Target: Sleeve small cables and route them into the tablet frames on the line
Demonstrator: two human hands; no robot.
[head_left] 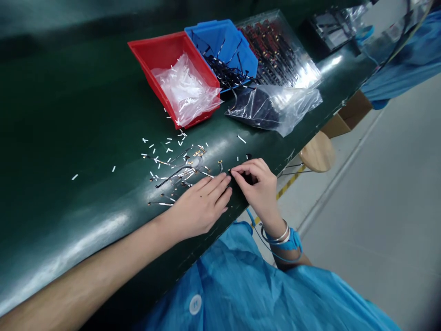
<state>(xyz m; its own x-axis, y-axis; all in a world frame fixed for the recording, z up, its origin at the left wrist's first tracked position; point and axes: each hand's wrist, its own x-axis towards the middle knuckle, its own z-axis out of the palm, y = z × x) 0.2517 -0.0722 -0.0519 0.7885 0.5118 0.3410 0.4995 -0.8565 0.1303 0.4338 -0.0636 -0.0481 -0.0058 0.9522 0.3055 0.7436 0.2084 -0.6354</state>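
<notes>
Nearest, a thin blue smock [241, 285], crinkled and softly creased, with a round white button [195, 304]. Around the right wrist, a smooth blue strap [291, 240] and shiny metal bangles [285, 232].

Right hand [254, 181] pinched narrow, thumb and forefinger meeting at the tips on a tiny gold-coloured piece [229, 170], too small to identify. Just beside, left hand [203, 202] palm down, fingers extended and close together, tips almost against the right fingertips; impossible to tell of any hold beneath them.

Under both, a green work surface [69, 115], smooth, with long glossy reflections. Just past the left hand, a loose heap of thin cables [172, 175]: flat, ribbon-like, black and silvery, some bowed, some straight, crossing one another, with small gold-coloured ends [197, 153] among them. Strewn around and beyond, short white slips [75, 176], narrow and straight-edged, lying at all angles.

Farther out, a crumpled bag [275, 108] of shiny see-through film, darker at one end. Near it, a red bin [151, 50] of hard plastic with sloping walls, holding wrinkled film [186, 87] around a mass of white. Adjoining, a blue bin [213, 30] with tangled black cables [223, 71], thin and wiry. Next, a transparent tray [310, 73] with rows of slender dark and reddish strips [272, 46]. Off the surface's edge, a round wooden stool [319, 154] and an open cardboard box [356, 110]. Farther right, loosely folded blue fabric [406, 73].
</notes>
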